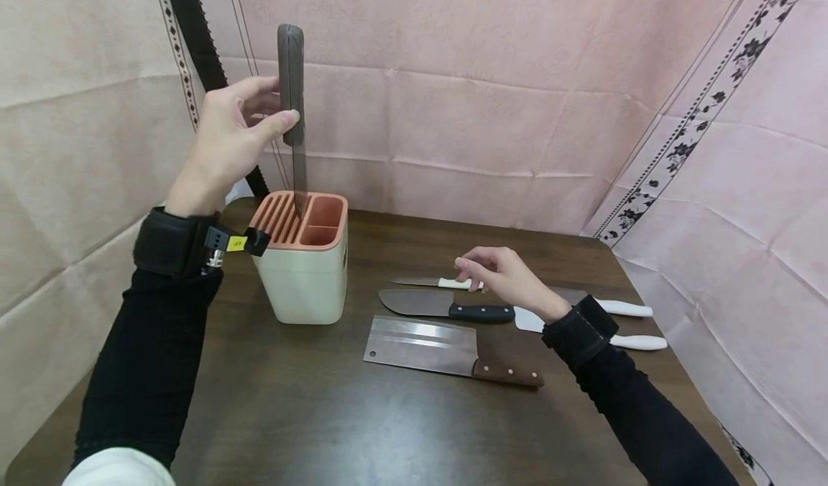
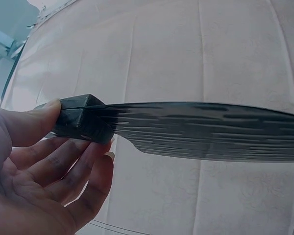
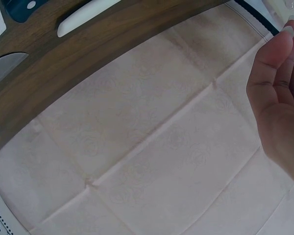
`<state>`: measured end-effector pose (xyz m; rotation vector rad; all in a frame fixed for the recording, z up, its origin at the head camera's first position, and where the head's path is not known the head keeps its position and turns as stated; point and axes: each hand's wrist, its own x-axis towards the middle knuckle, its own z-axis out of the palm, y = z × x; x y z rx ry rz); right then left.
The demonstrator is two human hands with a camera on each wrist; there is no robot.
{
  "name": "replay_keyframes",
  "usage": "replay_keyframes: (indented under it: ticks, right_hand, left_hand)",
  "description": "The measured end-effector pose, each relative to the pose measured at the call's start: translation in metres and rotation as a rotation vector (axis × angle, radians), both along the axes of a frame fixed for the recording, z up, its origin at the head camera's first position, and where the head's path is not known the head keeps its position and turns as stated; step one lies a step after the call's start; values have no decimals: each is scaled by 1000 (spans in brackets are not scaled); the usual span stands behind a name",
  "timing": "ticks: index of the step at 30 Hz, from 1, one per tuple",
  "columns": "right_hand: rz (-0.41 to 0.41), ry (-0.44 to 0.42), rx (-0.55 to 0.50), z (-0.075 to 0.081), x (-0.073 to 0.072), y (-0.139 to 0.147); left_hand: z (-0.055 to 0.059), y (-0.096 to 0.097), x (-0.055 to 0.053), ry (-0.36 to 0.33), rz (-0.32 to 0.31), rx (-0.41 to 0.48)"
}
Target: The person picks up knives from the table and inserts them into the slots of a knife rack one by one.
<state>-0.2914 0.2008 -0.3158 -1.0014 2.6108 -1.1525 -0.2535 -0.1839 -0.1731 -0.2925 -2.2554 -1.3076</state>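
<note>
My left hand [image 1: 223,134] pinches the grey handle of a kitchen knife [image 1: 292,69] between thumb and fingers. The knife stands upright, blade down, over the slotted orange top of a pale knife holder [image 1: 307,285]; its tip meets the slots, though how deep it sits I cannot tell. The left wrist view shows the rippled blade [image 2: 201,129] stretching away from the handle. Over the table, my right hand [image 1: 504,277] hangs with loosely bent fingers and holds nothing. Below it lie a small white-handled knife [image 1: 449,283] and a black-handled knife [image 1: 481,313].
A cleaver [image 1: 420,346] with a brown handle lies in front of the other knives. Two white-handled blades, one handle [image 1: 637,342] nearest the right edge, are partly hidden by the right arm. Pink cloth [image 1: 453,112] hangs behind the wooden table [image 1: 310,414].
</note>
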Motion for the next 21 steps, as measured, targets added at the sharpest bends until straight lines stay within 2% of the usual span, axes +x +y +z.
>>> replay_keyframes:
  ticks: [4, 10, 21]
  right_hand:
    - [0, -1, -1, 0, 0, 0]
    - [-10, -9, 1, 0, 2, 2]
    - [-24, -34, -15, -2, 0, 6]
  left_hand:
    - [-5, -2, -1, -35, 14, -5]
    - [-15, -5, -2, -60, 57, -107]
    - [-25, -8, -4, -121, 31, -136]
